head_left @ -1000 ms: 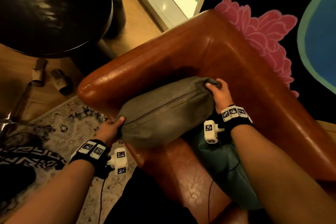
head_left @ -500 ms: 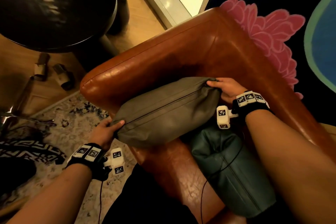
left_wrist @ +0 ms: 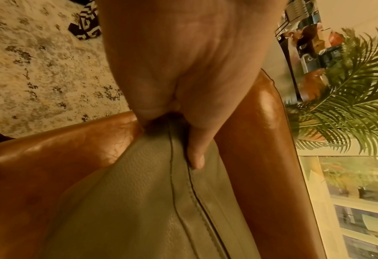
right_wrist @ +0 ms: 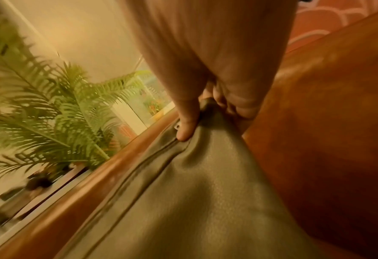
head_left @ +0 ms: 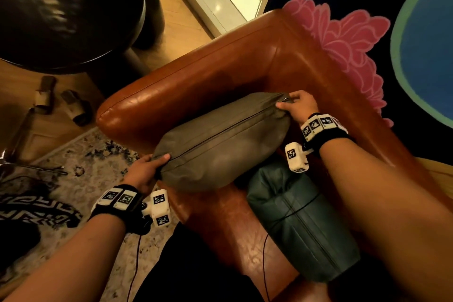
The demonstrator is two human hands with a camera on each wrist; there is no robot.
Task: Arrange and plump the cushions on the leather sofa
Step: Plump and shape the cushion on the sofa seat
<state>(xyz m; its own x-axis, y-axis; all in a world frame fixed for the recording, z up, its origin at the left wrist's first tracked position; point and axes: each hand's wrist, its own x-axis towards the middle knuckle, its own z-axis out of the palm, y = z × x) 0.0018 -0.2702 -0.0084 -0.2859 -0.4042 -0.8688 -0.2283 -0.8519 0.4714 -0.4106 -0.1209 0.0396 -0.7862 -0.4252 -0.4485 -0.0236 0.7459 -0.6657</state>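
An olive-grey leather cushion (head_left: 220, 144) with a zip seam along its top stands in the corner of the brown leather sofa (head_left: 220, 66). My left hand (head_left: 147, 169) pinches its near-left corner, thumb on top, as the left wrist view shows on the cushion (left_wrist: 161, 201). My right hand (head_left: 297, 105) grips the far-right corner by the zip end, thumb pressed on the bunched cushion (right_wrist: 205, 184). A dark teal cushion (head_left: 299, 223) lies on the seat under my right forearm, partly hidden by it.
A dark round table (head_left: 61, 12) stands beyond the sofa arm at the left. A pale patterned rug (head_left: 73, 179) covers the floor below it. A pink flower shape (head_left: 348, 41) on a dark rug lies behind the sofa back. A palm plant (left_wrist: 349, 105) stands near a window.
My right hand has slid outward to the cushion's far-right corner, and the cushion is stretched longer between both hands. The left hand keeps its hold. The teal cushion shows more.
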